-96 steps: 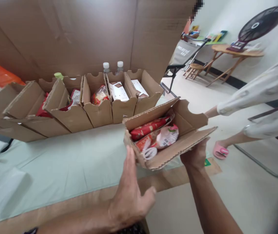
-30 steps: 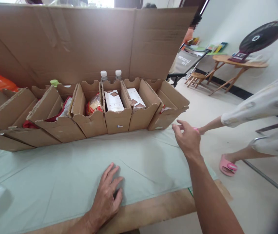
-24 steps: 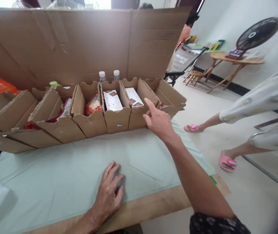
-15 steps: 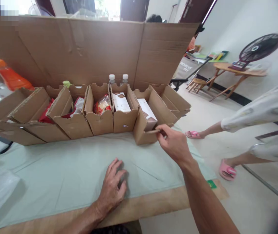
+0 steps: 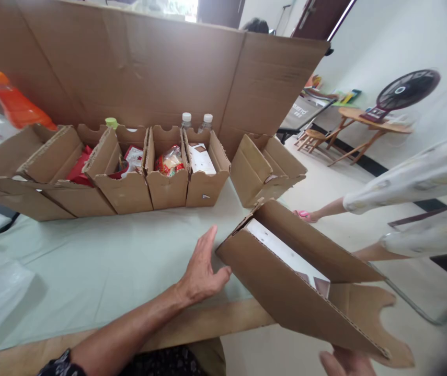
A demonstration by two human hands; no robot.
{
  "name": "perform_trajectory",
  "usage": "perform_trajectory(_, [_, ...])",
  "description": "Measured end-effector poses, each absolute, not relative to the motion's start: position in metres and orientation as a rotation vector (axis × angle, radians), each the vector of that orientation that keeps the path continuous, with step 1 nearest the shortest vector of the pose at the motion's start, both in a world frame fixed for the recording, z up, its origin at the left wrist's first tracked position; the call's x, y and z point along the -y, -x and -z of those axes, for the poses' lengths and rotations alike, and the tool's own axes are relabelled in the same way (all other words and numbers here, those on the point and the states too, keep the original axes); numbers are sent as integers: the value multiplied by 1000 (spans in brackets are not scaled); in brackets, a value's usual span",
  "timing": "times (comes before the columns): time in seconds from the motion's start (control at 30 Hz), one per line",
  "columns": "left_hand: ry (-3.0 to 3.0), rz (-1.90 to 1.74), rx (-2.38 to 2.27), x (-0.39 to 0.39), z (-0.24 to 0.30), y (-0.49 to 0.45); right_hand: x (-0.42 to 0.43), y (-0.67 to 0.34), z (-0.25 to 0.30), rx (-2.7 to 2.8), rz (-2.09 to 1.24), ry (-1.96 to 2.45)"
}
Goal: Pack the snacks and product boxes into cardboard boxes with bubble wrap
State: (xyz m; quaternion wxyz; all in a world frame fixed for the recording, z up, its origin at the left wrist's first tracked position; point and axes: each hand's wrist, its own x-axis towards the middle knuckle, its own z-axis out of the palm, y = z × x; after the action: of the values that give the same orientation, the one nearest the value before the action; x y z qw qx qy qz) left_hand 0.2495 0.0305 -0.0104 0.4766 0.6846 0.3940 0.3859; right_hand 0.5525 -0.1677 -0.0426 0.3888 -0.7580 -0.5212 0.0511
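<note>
A cardboard bin [image 5: 282, 279], pulled out of the row, hangs tilted over the table's front right edge. Inside it lies a white carton [image 5: 282, 245] with brown marks. My right hand [image 5: 347, 360], cut off by the bottom of the picture, grips the bin's near lower end; some of its fingers are hidden beneath the cardboard. Just left of the bin, my left hand [image 5: 203, 271] is open above the cloth, thumb and fingers apart, with nothing in it.
More cardboard bins [image 5: 131, 196] stand in a row, holding red packets, a snack bag [image 5: 170, 161] and a white box [image 5: 202, 158]. Behind them rises a cardboard panel [image 5: 168, 73]. An orange bottle [image 5: 21, 107] stands left. A person's legs [image 5: 403, 183] are on the right.
My right hand has drawn the bin with the carton out of the row, toward me and to the right. My left hand has moved up and right, its fingers spreading.
</note>
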Motion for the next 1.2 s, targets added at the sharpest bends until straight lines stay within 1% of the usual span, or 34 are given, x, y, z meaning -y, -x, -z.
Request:
perform_trajectory(0.13, [-1570,-984,-929,-29,14,-244,117,-513,25,1299,-271,1859])
perform_trajectory(0.23, [-1505,-1124,-1106,-6,23,-210,76,-480,12,1307,-342,1770])
perform_trajectory(0.33, [-1388,-1252,-1338,5,21,-164,25,-441,10,1432,-589,1645])
perform_trajectory(0.43, [-1298,-1363,-1502,-11,12,-129,-30,-399,12,1502,-744,1456])
perform_trajectory(0.53, [-1302,-1461,-1532,-33,7,-113,-65,-366,15,1422,-801,1313])
perform_trajectory(0.63, [-1461,-1476,-1563,-37,10,-99,-61,-345,23,1194,-755,1310])
perform_trajectory(0.73, [-1773,-1404,-1757,-16,16,-71,-26,-337,34,1030,-720,1443])
perform_trajectory(0.83, [-2030,-1253,-2078,25,16,-27,16,-337,43,1220,-665,1633])
perform_trajectory(0.9, [-2109,-1177,-2334,54,15,7,34,-337,48,1401,-563,1644])
perform_trajectory(0.97, [-2081,-1125,-2590,78,14,40,42,-335,51,1497,-514,1590])
perform_trajectory(1.03, [-1926,-1070,-2793,93,14,66,41,-328,51,1543,-547,1537])
perform_trajectory(1.1, [-1748,-1067,-2810,97,13,79,36,-315,49,1614,-621,1482])
perform_trajectory(1.2, [-1699,-1169,-2555,89,10,61,34,-283,42,1821,-755,1330])
